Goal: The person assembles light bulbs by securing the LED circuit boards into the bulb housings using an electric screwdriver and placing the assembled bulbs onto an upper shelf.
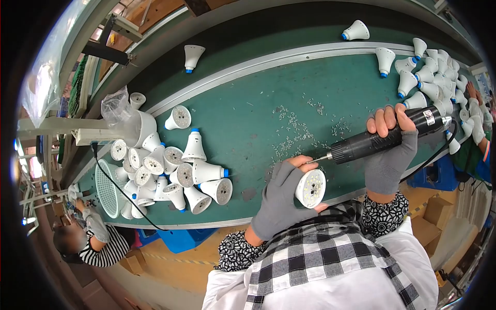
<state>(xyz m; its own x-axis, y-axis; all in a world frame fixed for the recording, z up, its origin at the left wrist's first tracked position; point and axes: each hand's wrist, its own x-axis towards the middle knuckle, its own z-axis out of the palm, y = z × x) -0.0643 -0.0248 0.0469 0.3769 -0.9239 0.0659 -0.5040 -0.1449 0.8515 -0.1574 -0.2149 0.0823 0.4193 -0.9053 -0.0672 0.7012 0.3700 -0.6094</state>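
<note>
My left hand (283, 192), in a grey fingerless glove, holds a white bulb housing (311, 189) with its round LED face showing. The thumb and forefinger are at the tip of a black electric screwdriver (364, 146); whether they pinch a screw is too small to tell. My right hand (391, 147), gloved alike, is wrapped round the screwdriver body, which points left just above the bulb. Many small screws (292, 132) lie scattered on the green table (227, 111) beyond the bit.
Bulb housings (173, 160) cluster at the left around a pale green basket (107, 188). More housings (436, 77) are heaped at the far right. A black cable (111, 181) hangs at the left. Other people (106, 243) are at the left and right edges.
</note>
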